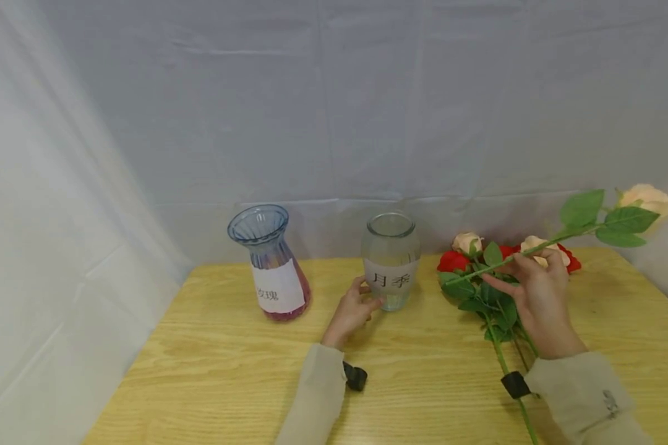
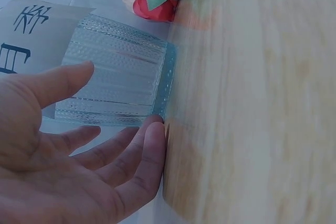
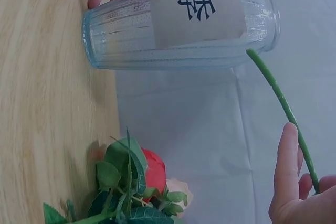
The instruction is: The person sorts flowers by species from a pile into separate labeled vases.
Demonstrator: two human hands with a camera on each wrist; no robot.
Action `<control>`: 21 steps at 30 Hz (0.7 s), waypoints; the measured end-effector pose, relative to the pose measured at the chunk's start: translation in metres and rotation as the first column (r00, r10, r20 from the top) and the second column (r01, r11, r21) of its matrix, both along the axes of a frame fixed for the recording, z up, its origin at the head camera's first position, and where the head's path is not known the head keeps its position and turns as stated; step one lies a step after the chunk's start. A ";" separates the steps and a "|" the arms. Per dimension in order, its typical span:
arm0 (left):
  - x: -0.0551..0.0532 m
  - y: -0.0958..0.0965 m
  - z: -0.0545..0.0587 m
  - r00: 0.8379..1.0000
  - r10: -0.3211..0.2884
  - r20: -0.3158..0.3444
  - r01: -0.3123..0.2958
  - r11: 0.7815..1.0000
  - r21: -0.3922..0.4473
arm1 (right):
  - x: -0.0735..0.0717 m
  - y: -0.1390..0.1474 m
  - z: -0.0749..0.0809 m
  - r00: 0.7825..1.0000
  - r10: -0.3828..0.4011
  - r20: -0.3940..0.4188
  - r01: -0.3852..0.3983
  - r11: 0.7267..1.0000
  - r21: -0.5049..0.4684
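My right hand [image 1: 542, 300] pinches the green stem of a peach artificial rose [image 1: 648, 201]. The bloom points up to the right, and the cut stem end [image 3: 254, 56] slants toward the clear glass vase [image 1: 391, 247]. In the right wrist view that end appears near the vase's rim. The vase stands upright with a white paper label bearing dark characters. Beside its lower left side is my left hand [image 1: 352, 313], thumb in front and fingers loosely bent around the base. The left wrist view shows the fingertips [image 2: 155, 129] at the base edge.
A blue-and-purple glass vase [image 1: 281, 272] with a white label stands to the left. Red roses [image 1: 453, 261] and peach roses [image 1: 467, 243] lie on the wooden table [image 1: 222, 371] at the right, stems toward the front. A pale cloth [image 1: 312, 123] hangs behind.
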State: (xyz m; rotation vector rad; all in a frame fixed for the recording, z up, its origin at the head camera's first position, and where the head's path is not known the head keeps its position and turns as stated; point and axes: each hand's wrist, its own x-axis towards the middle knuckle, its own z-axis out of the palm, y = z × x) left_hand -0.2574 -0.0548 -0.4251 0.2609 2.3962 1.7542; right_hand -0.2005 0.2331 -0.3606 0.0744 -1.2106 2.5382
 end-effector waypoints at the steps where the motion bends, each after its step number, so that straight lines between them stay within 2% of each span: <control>1: 0.000 0.000 0.000 1.000 0.001 0.000 -0.001 1.000 0.000 | 0.000 -0.001 0.001 1.000 -0.005 0.005 0.005 1.000 -0.003; 17: -0.001 0.000 -0.002 1.000 0.014 0.003 -0.014 1.000 0.014 | -0.011 -0.020 0.018 1.000 -0.023 -0.001 0.023 0.994 -0.102; 21: -0.002 0.001 -0.003 1.000 0.015 0.000 -0.015 1.000 0.023 | -0.016 -0.025 0.025 0.999 -0.051 0.011 0.052 0.992 -0.118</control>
